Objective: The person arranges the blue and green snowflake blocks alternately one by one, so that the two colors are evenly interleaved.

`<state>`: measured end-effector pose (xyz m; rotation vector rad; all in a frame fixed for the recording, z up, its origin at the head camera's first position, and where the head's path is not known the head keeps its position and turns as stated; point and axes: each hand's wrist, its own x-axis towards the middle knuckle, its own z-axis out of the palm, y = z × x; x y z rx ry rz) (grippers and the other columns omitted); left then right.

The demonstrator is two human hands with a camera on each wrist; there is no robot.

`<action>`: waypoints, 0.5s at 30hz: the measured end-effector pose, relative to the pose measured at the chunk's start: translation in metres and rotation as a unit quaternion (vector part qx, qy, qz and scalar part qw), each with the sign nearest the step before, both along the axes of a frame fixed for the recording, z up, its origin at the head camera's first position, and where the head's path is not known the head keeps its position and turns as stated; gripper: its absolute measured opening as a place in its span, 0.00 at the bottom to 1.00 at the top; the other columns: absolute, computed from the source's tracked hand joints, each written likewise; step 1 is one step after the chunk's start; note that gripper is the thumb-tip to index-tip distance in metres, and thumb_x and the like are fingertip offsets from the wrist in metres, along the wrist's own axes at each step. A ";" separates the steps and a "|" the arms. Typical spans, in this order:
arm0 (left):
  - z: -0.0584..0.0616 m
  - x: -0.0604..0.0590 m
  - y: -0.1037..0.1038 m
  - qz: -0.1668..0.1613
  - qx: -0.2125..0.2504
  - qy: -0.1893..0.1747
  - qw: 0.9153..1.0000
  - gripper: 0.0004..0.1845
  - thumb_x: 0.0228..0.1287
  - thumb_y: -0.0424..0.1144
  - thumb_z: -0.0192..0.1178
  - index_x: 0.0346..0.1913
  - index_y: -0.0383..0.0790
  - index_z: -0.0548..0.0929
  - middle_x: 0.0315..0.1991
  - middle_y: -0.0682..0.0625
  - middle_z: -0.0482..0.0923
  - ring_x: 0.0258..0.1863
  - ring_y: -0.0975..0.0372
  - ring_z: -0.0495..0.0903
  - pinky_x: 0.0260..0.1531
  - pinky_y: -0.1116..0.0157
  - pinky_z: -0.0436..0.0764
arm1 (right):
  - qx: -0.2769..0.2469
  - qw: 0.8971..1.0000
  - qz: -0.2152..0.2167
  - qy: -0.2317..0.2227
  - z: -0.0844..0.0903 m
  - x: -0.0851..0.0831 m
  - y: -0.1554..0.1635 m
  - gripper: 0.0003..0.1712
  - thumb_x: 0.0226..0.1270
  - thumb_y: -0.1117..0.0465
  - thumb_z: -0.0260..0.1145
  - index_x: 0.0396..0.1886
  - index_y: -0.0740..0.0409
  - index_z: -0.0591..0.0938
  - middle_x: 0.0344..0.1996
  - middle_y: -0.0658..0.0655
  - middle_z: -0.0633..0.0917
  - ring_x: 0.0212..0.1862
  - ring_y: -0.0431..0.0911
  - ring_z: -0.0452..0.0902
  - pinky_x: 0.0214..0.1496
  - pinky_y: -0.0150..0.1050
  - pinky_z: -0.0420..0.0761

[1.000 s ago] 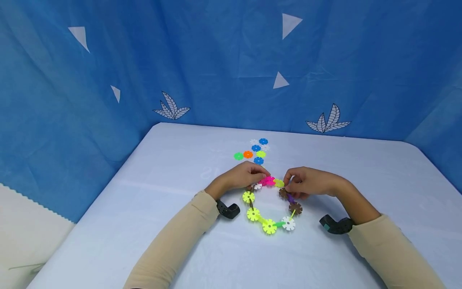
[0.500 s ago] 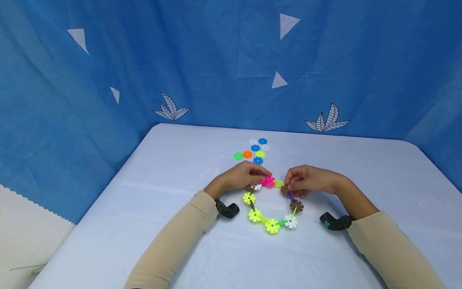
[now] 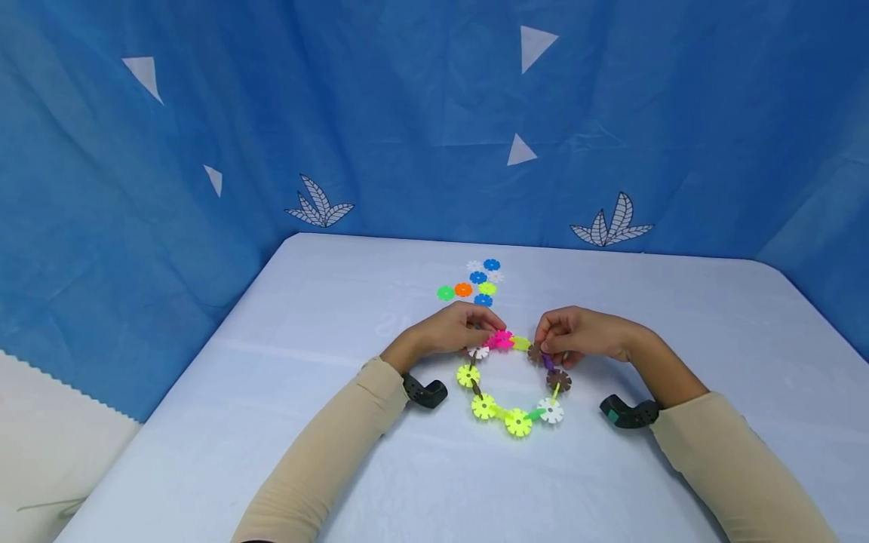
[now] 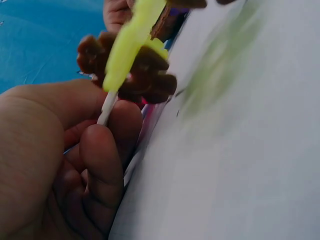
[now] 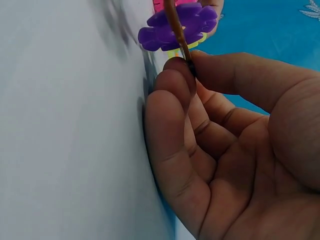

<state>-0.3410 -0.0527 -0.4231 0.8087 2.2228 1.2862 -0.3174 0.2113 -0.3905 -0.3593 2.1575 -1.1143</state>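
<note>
chain [image 3: 517,421] sagged lower; left hand [image 3: 453,329], right hand [image 3: 577,335] pinching its ends, fingers curled.

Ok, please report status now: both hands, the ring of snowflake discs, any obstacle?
Left hand pinches white disc at ring's top. Right hand pinches brown disc opposite. Disc ring flat on table. Loose discs behind; nothing blocking.

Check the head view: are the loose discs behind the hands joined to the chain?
No, the loose discs lie apart on the table, beyond both hands, separate from the chain.
</note>
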 end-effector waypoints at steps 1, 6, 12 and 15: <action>0.000 0.000 0.000 0.001 0.000 0.001 1.000 0.10 0.62 0.41 0.57 0.46 0.55 0.80 0.40 0.53 0.79 0.29 0.62 0.74 0.26 0.65 0.77 | 0.000 1.000 -0.001 0.001 0.000 0.000 0.000 0.16 0.59 0.57 0.64 0.43 0.62 0.74 0.31 0.58 0.81 0.33 0.49 0.76 0.36 0.41 0.81; 0.001 0.001 0.001 0.006 0.010 -0.019 1.000 0.10 0.61 0.39 0.58 0.45 0.50 0.80 0.38 0.52 0.78 0.29 0.62 0.74 0.26 0.68 0.75 | -0.006 1.000 -0.018 0.007 0.000 -0.002 0.000 0.16 0.60 0.58 0.63 0.43 0.62 0.75 0.32 0.58 0.81 0.33 0.48 0.75 0.36 0.42 0.81; 0.000 0.000 0.001 0.005 0.009 -0.035 0.999 0.12 0.60 0.37 0.58 0.48 0.46 0.79 0.37 0.50 0.78 0.27 0.63 0.73 0.25 0.68 0.74 | -0.015 0.999 -0.023 0.024 -0.002 -0.003 0.001 0.16 0.61 0.57 0.63 0.44 0.61 0.75 0.33 0.58 0.80 0.33 0.48 0.75 0.36 0.41 0.81; -0.001 -0.001 0.001 0.001 0.004 -0.029 1.000 0.13 0.60 0.37 0.59 0.48 0.46 0.80 0.38 0.50 0.79 0.27 0.62 0.73 0.26 0.68 0.75 | -0.020 0.999 -0.028 0.029 -0.005 -0.004 0.000 0.15 0.61 0.57 0.63 0.44 0.61 0.76 0.32 0.58 0.80 0.32 0.47 0.75 0.36 0.38 0.80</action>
